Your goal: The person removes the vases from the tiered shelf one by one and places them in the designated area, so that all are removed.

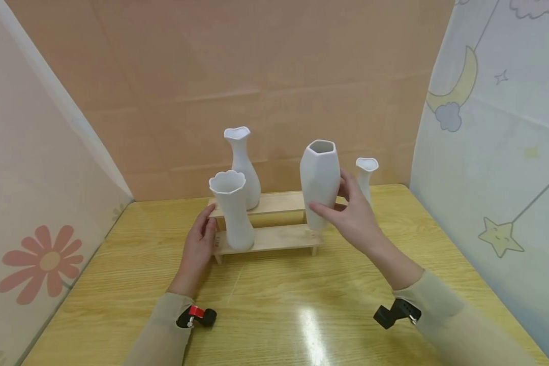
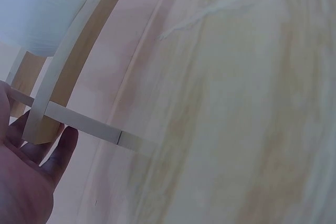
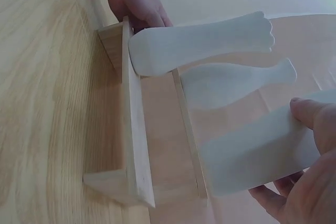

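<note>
My right hand (image 1: pixel 354 216) holds a white faceted vase (image 1: pixel 319 178) upright at the right end of a two-step wooden stand (image 1: pixel 281 239). Thumb and fingers are on opposite sides of the vase. In the right wrist view, the base of this faceted vase (image 3: pixel 226 166) is close to the upper shelf (image 3: pixel 189 135); I cannot tell whether they touch. My left hand (image 1: pixel 199 244) grips the stand's left end, its fingers curled around the shelf end in the left wrist view. A scalloped-rim vase (image 1: pixel 235 218) stands on the lower step, a narrow-necked vase (image 1: pixel 244 173) on the upper.
Another slim white vase (image 1: pixel 366 175) stands behind my right hand, its lower part hidden. The wooden table (image 1: pixel 256 305) extends in front of the stand. An orange-pink cloth (image 1: pixel 279 76) hangs behind, with patterned panels (image 1: pixel 508 168) at both sides.
</note>
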`<state>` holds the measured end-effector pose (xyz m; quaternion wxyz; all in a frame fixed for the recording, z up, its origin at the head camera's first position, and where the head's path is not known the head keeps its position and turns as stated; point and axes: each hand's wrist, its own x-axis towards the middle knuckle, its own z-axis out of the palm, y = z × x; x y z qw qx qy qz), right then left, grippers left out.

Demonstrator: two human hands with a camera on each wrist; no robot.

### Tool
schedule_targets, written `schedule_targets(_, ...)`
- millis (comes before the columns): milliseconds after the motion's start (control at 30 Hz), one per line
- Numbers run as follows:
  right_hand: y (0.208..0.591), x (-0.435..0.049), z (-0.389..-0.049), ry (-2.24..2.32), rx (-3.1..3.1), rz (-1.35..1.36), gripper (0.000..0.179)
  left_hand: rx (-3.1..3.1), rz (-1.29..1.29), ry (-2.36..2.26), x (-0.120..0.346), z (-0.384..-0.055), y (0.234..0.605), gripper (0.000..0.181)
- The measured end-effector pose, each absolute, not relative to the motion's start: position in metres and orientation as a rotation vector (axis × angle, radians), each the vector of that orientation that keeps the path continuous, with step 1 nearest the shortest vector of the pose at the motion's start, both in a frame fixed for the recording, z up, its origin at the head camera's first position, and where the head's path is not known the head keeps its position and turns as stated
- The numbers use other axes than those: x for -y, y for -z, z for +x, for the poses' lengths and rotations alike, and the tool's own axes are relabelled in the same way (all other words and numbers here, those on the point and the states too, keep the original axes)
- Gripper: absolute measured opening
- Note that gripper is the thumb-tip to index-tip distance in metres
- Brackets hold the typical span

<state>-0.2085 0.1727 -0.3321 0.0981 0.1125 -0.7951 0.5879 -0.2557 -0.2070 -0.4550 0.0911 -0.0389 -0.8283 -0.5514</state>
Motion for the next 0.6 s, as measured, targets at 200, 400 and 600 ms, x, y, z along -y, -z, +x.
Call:
schedule_targets(200,0.333,-0.197,-0.192,-1.649,2.398,0.283,0.096,2.474,-0.101,1.647,0.205,-0.255,0.454,0.054)
schedule_targets(400,0.337,-0.221,-0.179,-1.58,2.432,0.24,0.094,2.462,-0.103,1.664,0.206,-0.254,0.453,0.054)
schedule_targets(600,0.34,-0.244,-0.174,-1.522,2.432,0.209,0.093,2.452,-0.106,1.669,0.207,-0.253,0.452,0.054)
